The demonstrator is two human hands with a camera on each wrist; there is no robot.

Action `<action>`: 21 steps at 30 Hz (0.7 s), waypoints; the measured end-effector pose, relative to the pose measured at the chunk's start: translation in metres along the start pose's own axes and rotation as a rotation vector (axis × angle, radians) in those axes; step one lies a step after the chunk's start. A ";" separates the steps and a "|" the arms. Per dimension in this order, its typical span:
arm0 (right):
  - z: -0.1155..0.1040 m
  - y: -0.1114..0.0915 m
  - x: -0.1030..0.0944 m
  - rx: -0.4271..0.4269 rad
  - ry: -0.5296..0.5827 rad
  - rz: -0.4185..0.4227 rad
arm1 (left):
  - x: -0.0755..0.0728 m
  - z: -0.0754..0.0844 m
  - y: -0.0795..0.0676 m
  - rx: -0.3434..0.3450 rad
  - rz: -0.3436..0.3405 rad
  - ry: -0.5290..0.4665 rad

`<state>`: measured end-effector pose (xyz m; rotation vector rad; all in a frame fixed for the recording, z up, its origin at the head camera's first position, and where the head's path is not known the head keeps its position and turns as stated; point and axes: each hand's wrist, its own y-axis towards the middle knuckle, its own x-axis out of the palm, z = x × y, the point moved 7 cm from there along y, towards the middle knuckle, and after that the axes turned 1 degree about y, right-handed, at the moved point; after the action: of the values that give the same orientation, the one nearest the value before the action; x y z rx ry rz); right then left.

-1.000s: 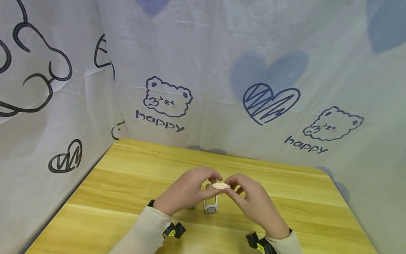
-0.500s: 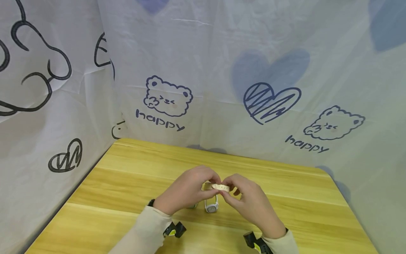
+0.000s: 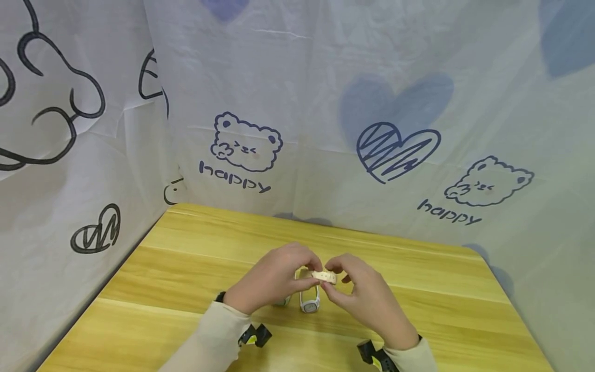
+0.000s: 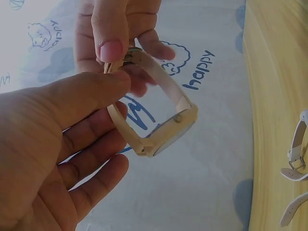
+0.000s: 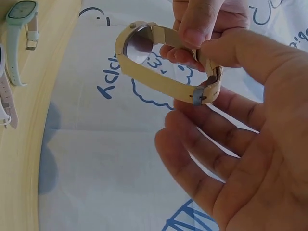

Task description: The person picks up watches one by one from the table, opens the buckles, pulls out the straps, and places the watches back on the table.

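Three wristwatches are in view, and you are working on the cream wristwatch (image 3: 325, 277), held up off the surface (image 3: 186, 268), just beyond the white wristwatch (image 3: 309, 307). Your left grip (image 3: 279, 276), to the left of the white wristwatch, pinches the cream strap between thumb and fingers; your right grip (image 3: 367, 297), to its right, pinches the same strap close by, thumb against it and fingers behind. The pale green wristwatch (image 5: 20, 10) lies just left of the white one.

Expect it to feel light, with a bendy strap and a stiff case; the smooth band may slip under a loose fingertip, and the dial (image 4: 177, 134) is probably the part to spare from knocks. Best take the band on either side of the metal buckle (image 5: 198, 96), leaving the case hanging free. Whether the strap's end is fully threaded, I can't tell.

Compared with a second ago, your right grip has shifted a little leftward, nearer your left, and the holed band between them sits slightly lower and more bowed. The white wristwatch hasn't moved.
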<state>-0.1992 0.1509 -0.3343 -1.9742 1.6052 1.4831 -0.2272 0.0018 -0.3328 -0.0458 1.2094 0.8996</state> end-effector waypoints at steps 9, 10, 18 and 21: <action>0.000 -0.001 0.000 -0.008 -0.002 0.011 | 0.000 0.001 0.000 0.007 0.011 0.007; 0.000 -0.001 0.000 -0.005 0.008 0.013 | 0.000 0.001 0.000 0.006 0.011 0.008; -0.001 0.001 -0.004 -0.048 0.025 0.056 | 0.002 -0.006 0.000 -0.055 -0.019 0.009; -0.002 0.001 -0.002 -0.069 -0.016 0.052 | 0.003 -0.004 0.001 -0.023 -0.021 0.030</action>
<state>-0.1985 0.1506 -0.3311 -1.9654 1.6319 1.5896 -0.2303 0.0020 -0.3362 -0.0904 1.2242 0.8975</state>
